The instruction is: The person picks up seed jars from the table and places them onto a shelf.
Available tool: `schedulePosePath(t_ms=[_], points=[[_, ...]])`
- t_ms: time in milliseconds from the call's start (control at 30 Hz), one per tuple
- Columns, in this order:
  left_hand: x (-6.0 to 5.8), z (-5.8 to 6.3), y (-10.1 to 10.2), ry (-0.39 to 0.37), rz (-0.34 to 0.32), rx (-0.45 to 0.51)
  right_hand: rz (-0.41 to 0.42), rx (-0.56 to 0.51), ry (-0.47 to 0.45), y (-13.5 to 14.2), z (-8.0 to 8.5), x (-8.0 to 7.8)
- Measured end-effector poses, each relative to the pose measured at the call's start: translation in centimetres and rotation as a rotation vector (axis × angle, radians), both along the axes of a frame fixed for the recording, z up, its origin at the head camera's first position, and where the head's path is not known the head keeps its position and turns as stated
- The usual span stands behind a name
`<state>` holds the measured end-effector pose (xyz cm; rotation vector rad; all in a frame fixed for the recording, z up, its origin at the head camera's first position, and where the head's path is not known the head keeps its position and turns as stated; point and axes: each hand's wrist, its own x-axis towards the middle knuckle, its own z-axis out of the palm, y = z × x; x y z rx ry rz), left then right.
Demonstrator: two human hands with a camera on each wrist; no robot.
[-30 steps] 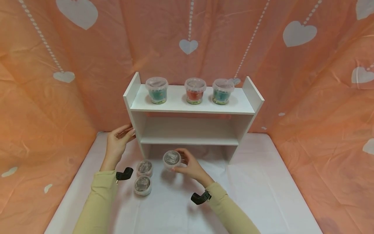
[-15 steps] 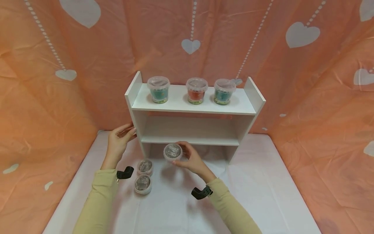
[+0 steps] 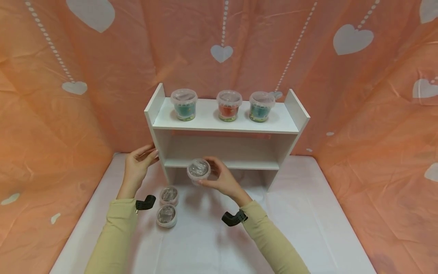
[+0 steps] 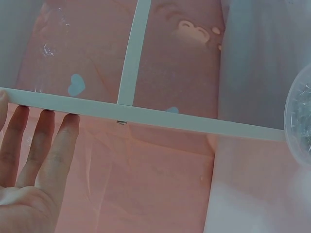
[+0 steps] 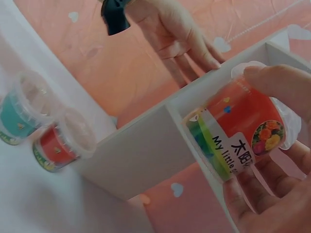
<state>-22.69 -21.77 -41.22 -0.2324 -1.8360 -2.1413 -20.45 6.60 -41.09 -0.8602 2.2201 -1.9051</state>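
My right hand [image 3: 224, 182] grips a small lidded plastic cup [image 3: 198, 168], held up in front of the middle shelf. In the right wrist view this cup [image 5: 243, 124] has a red label reading "My little" and a picture of flowers, and it leans to one side. My thumb lies near its lid and my fingers curl under its far side. My left hand [image 3: 137, 169] touches the left side panel of the white shelf unit [image 3: 222, 161]. In the left wrist view, the fairly straight fingers [image 4: 58, 155] rest their tips against that panel's outer face.
Two more lidded cups, one [image 3: 169, 195] behind the other [image 3: 166, 215], stand on the white-covered table [image 3: 301, 228] at front left. On the top shelf are a green cup [image 3: 184, 108], a red cup [image 3: 229, 108] and another green cup [image 3: 260, 110]. An orange curtain [image 3: 191, 45] hangs behind.
My right hand has raised the cup from near the table to the level of the middle shelf's front edge, shifting it slightly left. The left hand stays at the side panel.
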Motion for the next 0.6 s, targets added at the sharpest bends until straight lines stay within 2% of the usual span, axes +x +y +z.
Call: schedulePosePath(t_ms=[333, 600], points=[[0.0, 0.0, 0.0, 0.004, 0.004, -0.004, 0.004, -0.009, 0.038, -0.2, 1.6, -0.6], [-0.2, -0.2, 0.0, 0.012, -0.003, 0.002, -0.018, -0.03, -0.004, -0.3, 2.0, -1.1]])
